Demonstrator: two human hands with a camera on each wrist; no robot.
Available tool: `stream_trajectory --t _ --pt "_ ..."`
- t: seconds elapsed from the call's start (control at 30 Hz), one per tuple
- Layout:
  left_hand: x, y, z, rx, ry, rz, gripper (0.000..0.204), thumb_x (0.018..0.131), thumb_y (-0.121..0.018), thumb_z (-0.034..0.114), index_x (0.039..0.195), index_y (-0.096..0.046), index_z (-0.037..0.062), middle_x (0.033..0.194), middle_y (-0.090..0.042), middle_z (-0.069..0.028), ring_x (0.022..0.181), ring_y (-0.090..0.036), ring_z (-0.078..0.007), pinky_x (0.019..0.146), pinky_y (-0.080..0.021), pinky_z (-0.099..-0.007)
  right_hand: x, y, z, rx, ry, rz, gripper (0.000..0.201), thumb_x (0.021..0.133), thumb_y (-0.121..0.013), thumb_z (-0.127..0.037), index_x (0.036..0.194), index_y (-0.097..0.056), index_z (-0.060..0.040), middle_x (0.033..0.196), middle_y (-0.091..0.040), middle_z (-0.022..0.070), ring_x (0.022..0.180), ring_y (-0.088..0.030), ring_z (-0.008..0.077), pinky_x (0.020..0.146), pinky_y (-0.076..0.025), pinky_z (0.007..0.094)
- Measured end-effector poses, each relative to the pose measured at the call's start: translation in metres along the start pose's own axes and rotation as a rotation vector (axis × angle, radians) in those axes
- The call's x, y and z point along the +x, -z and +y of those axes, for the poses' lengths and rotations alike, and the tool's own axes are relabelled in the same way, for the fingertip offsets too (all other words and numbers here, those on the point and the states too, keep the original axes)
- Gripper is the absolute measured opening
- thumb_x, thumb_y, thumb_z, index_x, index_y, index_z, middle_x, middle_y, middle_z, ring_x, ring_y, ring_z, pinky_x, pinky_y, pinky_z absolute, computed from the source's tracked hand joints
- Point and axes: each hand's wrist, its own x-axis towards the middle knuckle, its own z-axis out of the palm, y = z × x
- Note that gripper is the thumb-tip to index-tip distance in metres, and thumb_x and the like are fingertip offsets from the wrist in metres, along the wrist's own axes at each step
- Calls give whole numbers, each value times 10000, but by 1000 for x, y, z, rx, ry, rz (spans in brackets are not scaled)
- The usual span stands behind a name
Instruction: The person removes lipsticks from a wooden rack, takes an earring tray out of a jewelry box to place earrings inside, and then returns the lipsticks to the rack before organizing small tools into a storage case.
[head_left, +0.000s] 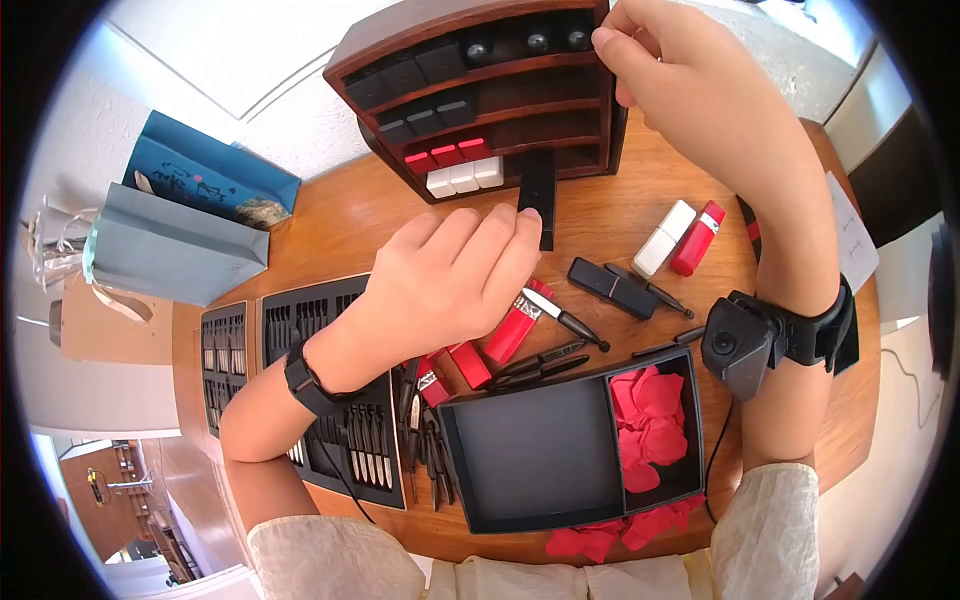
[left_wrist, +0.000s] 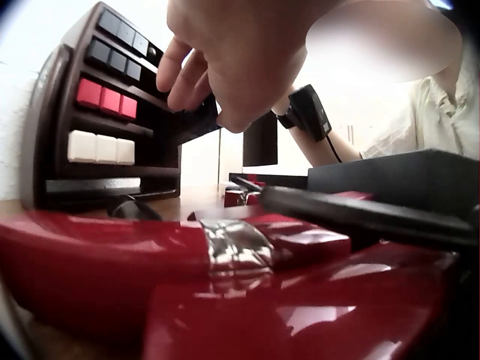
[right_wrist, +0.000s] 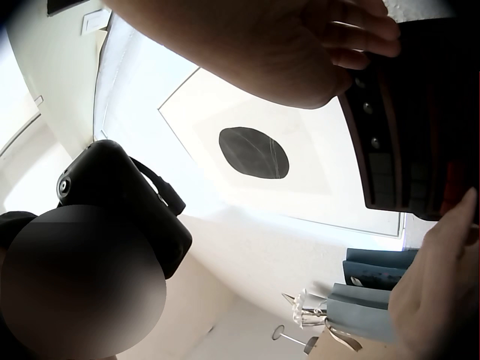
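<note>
My left hand [head_left: 460, 265] pinches a flat black oblong piece [head_left: 538, 195] at the lower right of a dark wooden display shelf [head_left: 610, 140]. In the left wrist view, fingers [left_wrist: 187, 82] curl at the black piece, which is partly hidden by the hand. My right hand [head_left: 680, 60] grips the shelf's upper right edge, its thumb at the front. The shelf carries black blocks [head_left: 400, 75], silvery balls [head_left: 538, 42], red blocks [head_left: 445, 153] and white blocks [head_left: 465, 177]. Below the left hand lie red lipstick-like cases [head_left: 517, 330].
A black open box [head_left: 540, 455] holds red petals [head_left: 650, 420] in one side. Black trays [head_left: 375, 440] of slim tools stand left. White [head_left: 664, 238], red [head_left: 698, 238] and black cases [head_left: 612, 288] lie right of centre. Paper bags [head_left: 180, 245] stand back left.
</note>
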Motion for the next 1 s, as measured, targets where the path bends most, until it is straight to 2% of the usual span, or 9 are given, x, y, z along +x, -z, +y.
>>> stream_trajectory --t 0.13,0.27,0.33,0.67,0.73,0.83,0.87,0.93,1.0 --pt "0 -2 1 7 1 -58 354 775 -747 190 1057 -631 10 904 -658 -72 700 -621 -171 554 -462 -274 0 1 0 -22 13 -20 308 975 -468 -191 958 -615 79 843 -647 223 778 -643 319 746 -527 378" --pt "1 -3 1 -30 20 -30 363 753 -758 186 1049 -629 18 883 -650 -66 697 -621 -170 549 -460 -277 -2 -4 -4 -16 7 -2 308 974 -470 -193 948 -615 77 838 -647 222 771 -642 317 743 -527 377" --pt "1 -3 1 -85 77 -50 376 734 -769 182 1045 -626 24 884 -643 -59 696 -621 -169 548 -459 -281 -5 -12 -18 -152 -93 102 307 971 -475 -196 942 -615 76 827 -647 219 760 -642 310 734 -527 374" --pt "1 -9 -4 -32 82 -58 385 745 -774 178 1069 -624 31 891 -628 -48 699 -615 -179 544 -461 -284 -7 -15 -11 -125 -81 107 292 964 -493 -194 924 -611 70 790 -637 203 724 -632 294 705 -521 365" --pt "4 -12 -5 -46 73 -66 376 752 -767 180 1070 -626 36 899 -632 -54 714 -624 -188 559 -478 -284 -10 -18 -2 -130 77 176 282 960 -500 -192 911 -606 65 780 -628 201 718 -627 293 697 -515 365" --pt "12 -23 -6 -44 52 -55 367 768 -753 196 1071 -618 39 914 -640 -68 745 -643 -197 587 -509 -290 -10 -21 -2 -160 69 208 267 951 -519 -189 899 -603 59 772 -619 198 703 -617 290 681 -505 363" --pt "14 -27 -5 -42 54 -54 367 768 -753 196 1071 -618 39 914 -640 -68 745 -643 -197 587 -509 -290 -8 -16 -3 -161 72 207 267 951 -519 -189 899 -603 59 772 -619 198 703 -617 290 681 -505 363" --pt "21 -35 -4 -67 43 -77 338 786 -731 200 1050 -604 31 934 -649 -83 776 -659 -206 627 -540 -305 -1 -2 -2 6 -6 21 259 941 -538 -190 882 -602 55 761 -616 194 688 -606 285 660 -493 361" --pt "29 -41 -3 -82 30 -82 305 798 -714 193 1022 -591 27 930 -647 -86 778 -658 -210 633 -545 -307 1 -3 1 5 5 26 258 936 -544 -190 876 -602 54 753 -614 190 682 -601 283 654 -489 360"
